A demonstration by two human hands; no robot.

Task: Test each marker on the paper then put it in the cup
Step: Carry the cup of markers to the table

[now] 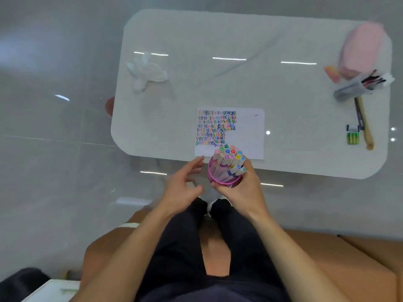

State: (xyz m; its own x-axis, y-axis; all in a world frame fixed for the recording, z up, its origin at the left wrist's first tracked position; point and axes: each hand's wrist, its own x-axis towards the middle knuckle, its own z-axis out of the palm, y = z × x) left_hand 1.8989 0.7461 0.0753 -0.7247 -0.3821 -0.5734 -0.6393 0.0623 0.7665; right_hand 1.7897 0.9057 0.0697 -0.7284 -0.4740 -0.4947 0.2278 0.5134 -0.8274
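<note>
My right hand (239, 188) grips a pink-rimmed clear cup (218, 179) in the air just in front of the table's near edge. The cup is tilted away from me and holds several white markers (229, 155) with coloured heart-shaped caps. My left hand (181, 184) hovers just left of the cup with relaxed, spread fingers, holding nothing. A white sheet of paper (246, 136) lies on the table beyond the cup. Rows of small coloured squiggles cover its left part.
The white table (218, 83) has rounded corners. A crumpled white tissue (146, 70) lies at the far left. At the right are a pink pouch (362, 49), a clear case of pens (357, 88), a wooden stick (366, 125) and a small green pack (352, 137).
</note>
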